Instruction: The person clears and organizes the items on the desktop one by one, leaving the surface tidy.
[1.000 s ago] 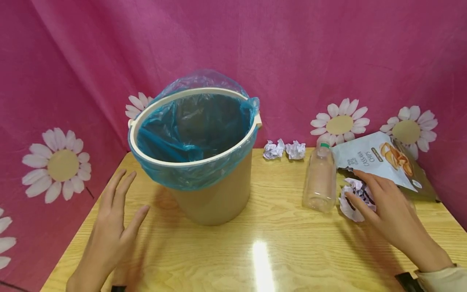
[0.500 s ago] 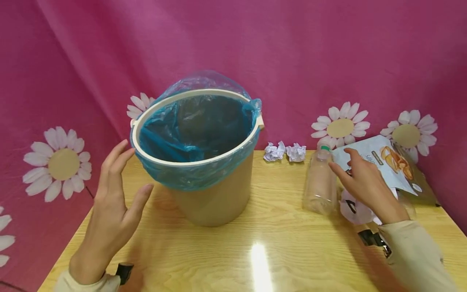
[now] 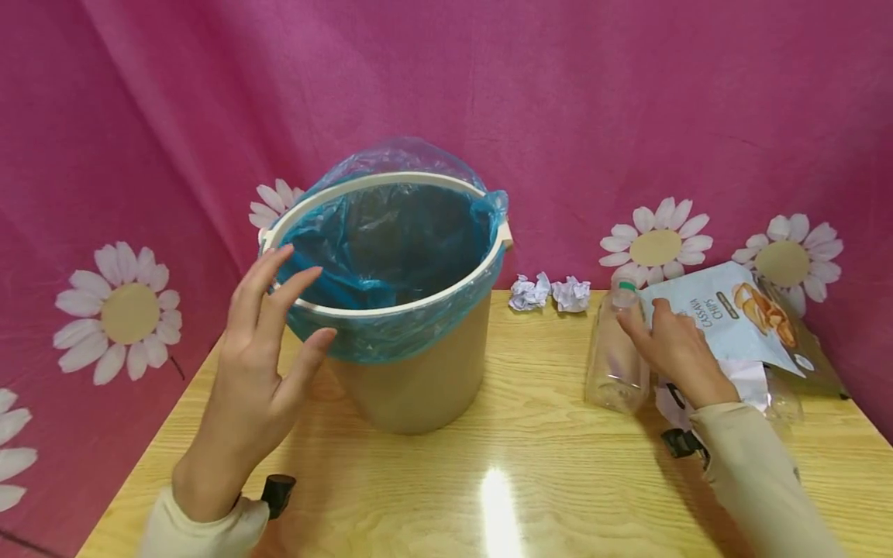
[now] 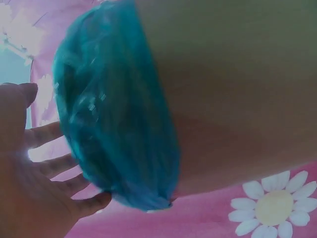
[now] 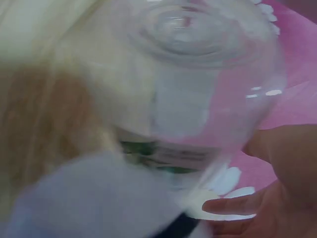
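Observation:
My left hand (image 3: 254, 372) is raised with fingers spread, its fingertips overlapping the near left rim of a beige bin (image 3: 418, 395) lined with a blue plastic bag (image 3: 391, 341). In the left wrist view that hand (image 4: 34, 168) reaches up beside the blue liner (image 4: 114, 114). On the right, a clear plastic bottle (image 3: 615, 360) with a green cap (image 3: 625, 287) lies on the table. My right hand (image 3: 673, 349) is beside its upper part, thumb towards it. Loosely extended fingers (image 5: 233, 204) show near the bottle (image 5: 183, 104) in the right wrist view.
A cassava chips bag (image 3: 732, 310) lies behind the right hand. Crumpled marked paper (image 3: 671, 404) and another clear plastic item (image 3: 784, 403) sit under and beside that forearm. Two paper balls (image 3: 529, 293) rest near the pink cloth (image 3: 544, 116).
My right hand has moved forward and left, from over the crumpled paper to beside the bottle's upper part. My left hand has risen and shifted right to the bin's rim.

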A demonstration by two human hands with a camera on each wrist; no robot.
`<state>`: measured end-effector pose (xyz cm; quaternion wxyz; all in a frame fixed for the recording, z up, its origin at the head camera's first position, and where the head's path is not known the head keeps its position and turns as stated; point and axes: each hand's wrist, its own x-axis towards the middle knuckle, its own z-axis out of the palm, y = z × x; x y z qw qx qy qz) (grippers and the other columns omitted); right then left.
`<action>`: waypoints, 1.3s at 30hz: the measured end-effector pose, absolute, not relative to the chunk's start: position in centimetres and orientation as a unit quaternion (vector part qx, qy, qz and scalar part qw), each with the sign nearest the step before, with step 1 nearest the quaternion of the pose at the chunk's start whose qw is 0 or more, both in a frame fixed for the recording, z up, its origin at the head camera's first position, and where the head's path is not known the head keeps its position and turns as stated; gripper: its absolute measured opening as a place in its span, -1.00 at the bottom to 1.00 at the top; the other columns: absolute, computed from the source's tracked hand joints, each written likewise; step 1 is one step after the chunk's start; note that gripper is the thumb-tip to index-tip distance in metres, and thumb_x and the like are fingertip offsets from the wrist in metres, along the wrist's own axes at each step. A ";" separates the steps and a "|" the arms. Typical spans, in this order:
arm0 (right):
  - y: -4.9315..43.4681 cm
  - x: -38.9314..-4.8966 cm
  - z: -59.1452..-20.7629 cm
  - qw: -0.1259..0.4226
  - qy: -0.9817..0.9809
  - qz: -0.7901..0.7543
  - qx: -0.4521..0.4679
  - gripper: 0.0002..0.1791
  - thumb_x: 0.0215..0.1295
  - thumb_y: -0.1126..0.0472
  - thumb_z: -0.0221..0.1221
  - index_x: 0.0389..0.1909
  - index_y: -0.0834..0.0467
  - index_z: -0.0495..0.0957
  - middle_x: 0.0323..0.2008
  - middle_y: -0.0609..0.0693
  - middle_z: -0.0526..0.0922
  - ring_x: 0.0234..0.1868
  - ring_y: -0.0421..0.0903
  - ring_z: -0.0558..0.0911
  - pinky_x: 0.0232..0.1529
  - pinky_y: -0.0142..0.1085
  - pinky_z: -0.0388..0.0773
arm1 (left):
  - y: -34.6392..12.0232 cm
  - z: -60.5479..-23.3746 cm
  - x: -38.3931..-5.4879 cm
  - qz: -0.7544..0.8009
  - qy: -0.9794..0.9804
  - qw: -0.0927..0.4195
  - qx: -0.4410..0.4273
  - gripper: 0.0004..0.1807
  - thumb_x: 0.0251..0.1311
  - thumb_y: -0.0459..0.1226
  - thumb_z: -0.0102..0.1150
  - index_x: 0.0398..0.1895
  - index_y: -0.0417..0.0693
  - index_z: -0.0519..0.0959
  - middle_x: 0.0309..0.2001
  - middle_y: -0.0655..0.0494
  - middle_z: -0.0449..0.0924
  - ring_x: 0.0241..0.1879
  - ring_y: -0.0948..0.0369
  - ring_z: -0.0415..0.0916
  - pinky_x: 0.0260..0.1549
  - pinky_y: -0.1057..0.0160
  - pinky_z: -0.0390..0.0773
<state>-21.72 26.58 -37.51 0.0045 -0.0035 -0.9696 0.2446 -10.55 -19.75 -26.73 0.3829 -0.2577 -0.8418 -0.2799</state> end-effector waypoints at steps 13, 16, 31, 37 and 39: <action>27.9 -22.7 -38.1 -0.098 -0.965 0.242 0.012 0.06 0.50 -0.35 -0.35 0.35 0.68 -0.04 0.26 0.70 0.14 0.23 0.57 0.27 0.06 0.29 0.40 | -19.5 -27.5 -11.3 -0.225 -0.860 0.377 -0.259 -0.36 0.43 0.19 -0.11 0.28 -0.07 0.48 0.29 -0.15 0.41 0.47 -0.07 0.10 0.36 -0.22 0.21; 27.9 -22.7 -38.0 -0.098 -0.962 0.254 0.020 0.03 0.52 -0.31 -0.33 0.35 0.68 -0.05 0.26 0.70 0.14 0.21 0.55 0.31 0.04 0.26 0.42 | -19.5 -27.5 -11.4 -0.222 -0.860 0.380 -0.257 -0.39 0.43 0.17 -0.09 0.25 -0.08 0.50 0.24 -0.15 0.44 0.45 -0.07 0.13 0.35 -0.22 0.24; 28.3 -22.3 -37.9 -0.113 -0.932 0.344 0.029 -0.01 0.53 -0.28 -0.24 0.43 0.58 -0.14 0.35 0.65 0.02 0.35 0.55 0.12 0.23 0.35 0.24 | -19.5 -27.8 -11.6 -0.195 -0.869 0.383 -0.246 -0.38 0.44 0.19 -0.17 0.18 -0.10 0.51 0.15 -0.18 0.44 0.37 -0.08 0.21 0.32 -0.17 0.28; 29.1 -22.6 -37.3 -0.158 -0.890 0.426 0.028 0.01 0.52 -0.32 -0.28 0.50 0.47 -0.29 0.46 0.56 -0.22 0.44 0.53 -0.09 0.29 0.41 0.08 | -19.5 -27.8 -11.6 -0.188 -0.870 0.384 -0.245 -0.37 0.44 0.20 -0.16 0.17 -0.12 0.49 0.15 -0.20 0.42 0.36 -0.10 0.21 0.33 -0.19 0.25; 29.2 -22.7 -37.0 -0.165 -0.866 0.472 0.033 -0.01 0.53 -0.30 -0.28 0.51 0.43 -0.34 0.48 0.53 -0.24 0.46 0.49 -0.10 0.33 0.38 0.06 | -19.6 -27.8 -11.6 -0.184 -0.871 0.383 -0.245 -0.37 0.44 0.20 -0.17 0.16 -0.14 0.49 0.15 -0.21 0.42 0.35 -0.10 0.21 0.34 -0.18 0.25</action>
